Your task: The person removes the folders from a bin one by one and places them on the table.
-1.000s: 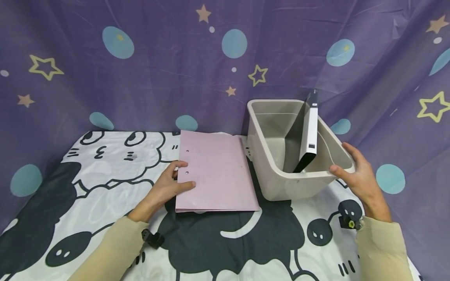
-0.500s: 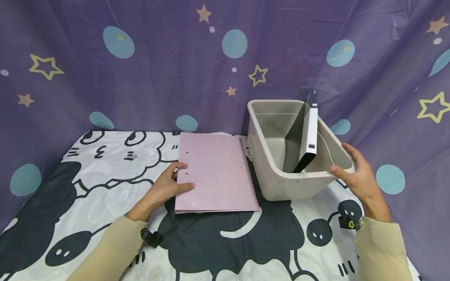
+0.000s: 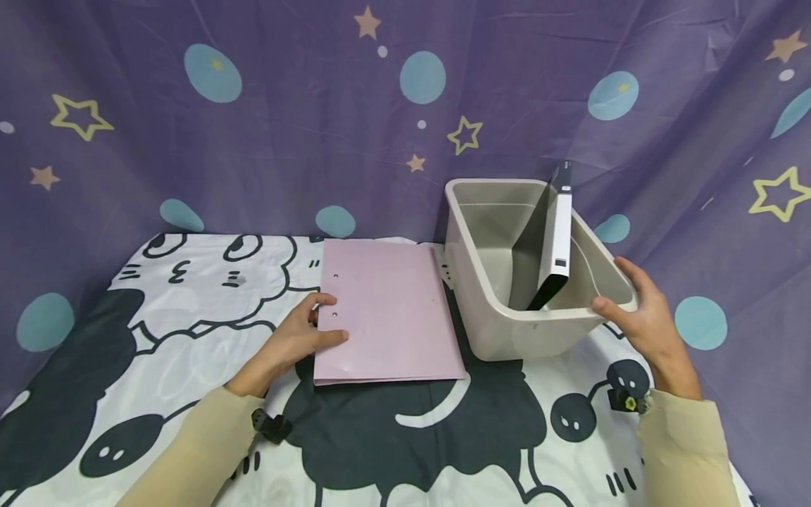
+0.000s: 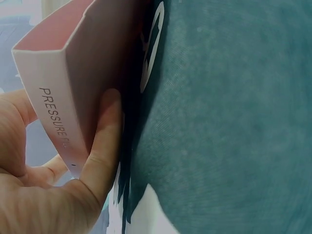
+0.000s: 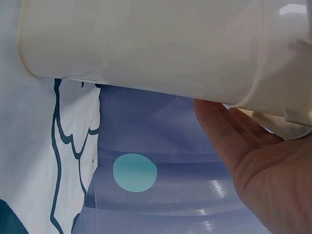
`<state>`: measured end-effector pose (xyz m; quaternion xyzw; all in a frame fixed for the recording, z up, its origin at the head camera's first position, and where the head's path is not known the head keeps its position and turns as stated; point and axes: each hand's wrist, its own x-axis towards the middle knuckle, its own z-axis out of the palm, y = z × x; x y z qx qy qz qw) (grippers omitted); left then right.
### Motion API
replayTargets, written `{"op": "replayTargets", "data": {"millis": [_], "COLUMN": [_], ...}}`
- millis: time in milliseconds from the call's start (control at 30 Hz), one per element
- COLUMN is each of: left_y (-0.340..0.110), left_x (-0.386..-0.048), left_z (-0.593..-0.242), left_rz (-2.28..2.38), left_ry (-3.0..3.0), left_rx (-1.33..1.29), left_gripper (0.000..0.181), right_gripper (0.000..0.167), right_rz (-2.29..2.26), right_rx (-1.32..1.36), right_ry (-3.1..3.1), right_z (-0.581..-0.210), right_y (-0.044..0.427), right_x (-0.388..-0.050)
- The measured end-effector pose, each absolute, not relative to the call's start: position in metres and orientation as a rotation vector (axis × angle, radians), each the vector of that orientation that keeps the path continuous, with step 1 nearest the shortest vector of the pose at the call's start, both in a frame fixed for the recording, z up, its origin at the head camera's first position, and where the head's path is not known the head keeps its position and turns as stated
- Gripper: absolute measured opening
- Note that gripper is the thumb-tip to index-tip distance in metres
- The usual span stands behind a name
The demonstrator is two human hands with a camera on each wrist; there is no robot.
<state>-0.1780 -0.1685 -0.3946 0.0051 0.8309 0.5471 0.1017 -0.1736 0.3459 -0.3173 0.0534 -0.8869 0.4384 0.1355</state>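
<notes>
Clock hours were read from the head view. Behind everything, a purple fabric curtain (image 3: 285, 141) printed with stars and pale-blue ovals was hung. The table (image 3: 190, 366) was covered by a white-and-charcoal cartoon-print cloth.

Toward seven o'clock, a cream left sleeve (image 3: 184, 451) was seen, with a small black wrist device (image 3: 271, 427) worn at its cuff. The left hand (image 3: 291, 338) was set narrowly around the spine edge of a flat, rectangular, pale-pink file folder (image 3: 393, 310), which was pinched at its nine o'clock side. The thumb was laid on the upper cover, while in the left wrist view a finger was pressed to the opposite face. "PRESSURE" could be read on the spine there.

The file folder was placed at six o'clock from the centre. Just beside it, toward three o'clock, a deep, rounded, beige plastic bin (image 3: 513, 338) was stood, a strip of cloth being visible between them. Inside, a black-and-white rectangular binder (image 3: 557, 232) was held on edge, its far end raised above the rim toward one o'clock.

The bin's four o'clock corner was gripped by the right hand (image 3: 649, 324), its thumb hooked over the rim and its fingers placed outside. Below, a cream right sleeve (image 3: 687, 451) was seen.
</notes>
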Motion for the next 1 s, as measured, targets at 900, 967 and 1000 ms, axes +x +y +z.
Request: {"op": "replayTargets", "data": {"millis": [900,967,1000], "left_y": [-0.1701,-0.1701,-0.1701], "left_x": [-0.1787,-0.1788,-0.1789], "left_z": [-0.3907,-0.3909,-0.3908], "left_rz": [1.569,1.549,1.538], "left_ry": [2.461,2.476,2.487], "left_rx": [0.029,0.033,0.036], "left_gripper": [0.072,0.071,0.071], "right_gripper": [0.078,0.078,0.078], "right_rz": [1.242,1.242,1.241], "right_rx": [0.223,0.220,0.218], "right_ry": [-2.521,-2.521,-2.522], "right_z": [-0.3209,-0.3211,-0.3213], "right_y": [0.3474,0.3477,0.3481], "right_x": [-0.1771,-0.1770,-0.1770]}}
